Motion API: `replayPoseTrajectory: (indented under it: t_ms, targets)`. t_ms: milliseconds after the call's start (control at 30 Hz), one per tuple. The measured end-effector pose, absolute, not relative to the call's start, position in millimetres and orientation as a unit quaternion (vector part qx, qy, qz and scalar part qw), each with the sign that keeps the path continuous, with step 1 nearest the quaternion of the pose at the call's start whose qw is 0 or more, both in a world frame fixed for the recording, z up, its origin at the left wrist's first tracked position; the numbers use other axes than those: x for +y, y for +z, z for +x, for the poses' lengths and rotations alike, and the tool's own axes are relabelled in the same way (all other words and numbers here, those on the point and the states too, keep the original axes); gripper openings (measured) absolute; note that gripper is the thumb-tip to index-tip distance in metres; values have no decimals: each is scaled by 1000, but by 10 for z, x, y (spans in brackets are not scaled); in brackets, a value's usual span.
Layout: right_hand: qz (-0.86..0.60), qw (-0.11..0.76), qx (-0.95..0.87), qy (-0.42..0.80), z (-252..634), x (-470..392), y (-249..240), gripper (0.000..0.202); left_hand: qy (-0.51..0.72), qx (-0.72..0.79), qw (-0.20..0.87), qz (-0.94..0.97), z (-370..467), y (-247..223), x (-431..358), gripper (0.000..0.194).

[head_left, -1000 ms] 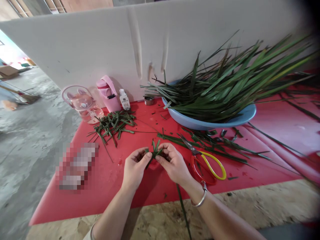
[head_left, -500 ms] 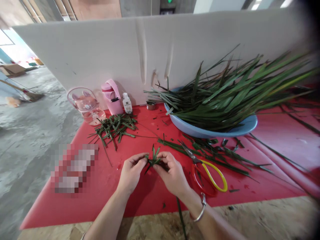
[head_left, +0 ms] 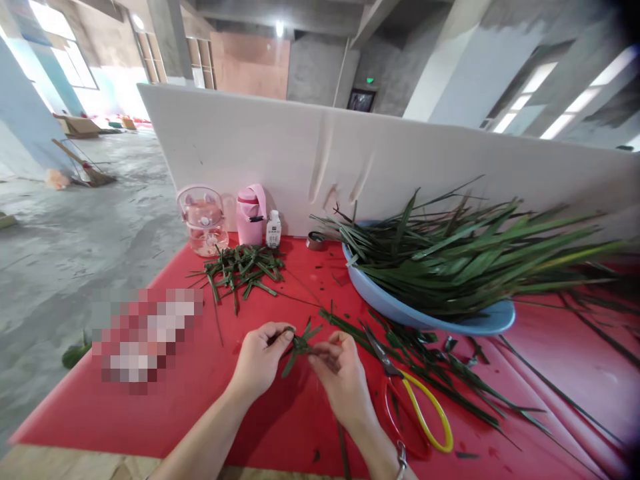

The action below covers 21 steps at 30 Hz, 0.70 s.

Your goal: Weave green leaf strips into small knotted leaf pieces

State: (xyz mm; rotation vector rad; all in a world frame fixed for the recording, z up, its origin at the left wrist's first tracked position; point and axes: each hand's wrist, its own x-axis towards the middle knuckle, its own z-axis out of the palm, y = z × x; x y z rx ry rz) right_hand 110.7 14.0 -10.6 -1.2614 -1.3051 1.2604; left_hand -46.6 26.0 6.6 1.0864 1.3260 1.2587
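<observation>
My left hand [head_left: 261, 360] pinches a small folded green leaf piece [head_left: 301, 344] between thumb and fingers, above the red tabletop. Its pointed strips stick out upward and downward. On the other side, my right hand [head_left: 345, 377] has its thumb and fingertips closed at the piece's right end; the exact contact is partly hidden. To the right of that hand lie scissors [head_left: 393, 371] with one red and one yellow handle loop, blades slightly apart. Loose leaf strips [head_left: 450, 380] are scattered beside and under them. A pile of short folded leaf pieces [head_left: 245, 268] rests beyond my left hand.
A blue basin [head_left: 375, 303] heaped with long green leaves [head_left: 450, 260] stands at the back right. Along a white panel [head_left: 250, 147] are a clear pink jug [head_left: 207, 230], a pink bottle [head_left: 249, 223], a small white bottle [head_left: 273, 230] and a brown tape roll [head_left: 315, 241].
My view has tilted up, so more of the room shows and the table things sit lower. The leaf piece has turned between my fingers, and my right fingers have loosened and spread slightly.
</observation>
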Motion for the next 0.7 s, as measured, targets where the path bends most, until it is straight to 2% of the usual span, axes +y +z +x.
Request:
replayPoseTrajectory:
  t_ms: [100, 167, 300, 467, 600, 700]
  targets:
    - [-478, 418, -545, 548, 1100, 144, -95, 27, 517, 526, 505, 448, -451, 67, 263, 22]
    - [-464, 397, -534, 585, 1083, 148, -89, 30, 528, 500, 542, 421, -439, 74, 259, 29]
    - [-447, 439, -466, 625, 1073, 165, -103, 32, 564, 459, 594, 344, -428, 87, 242, 45]
    - [-418, 454, -454, 643, 1115, 184, -108, 29, 480, 403, 673, 392, -417, 92, 214, 30]
    - [-417, 438, -480, 636, 1112, 187, -91, 28, 462, 421, 663, 412, -400, 83, 200, 26]
    - [-448, 444, -476, 613, 1119, 215, -114, 31, 504, 451, 602, 423, -388, 47, 207, 32]
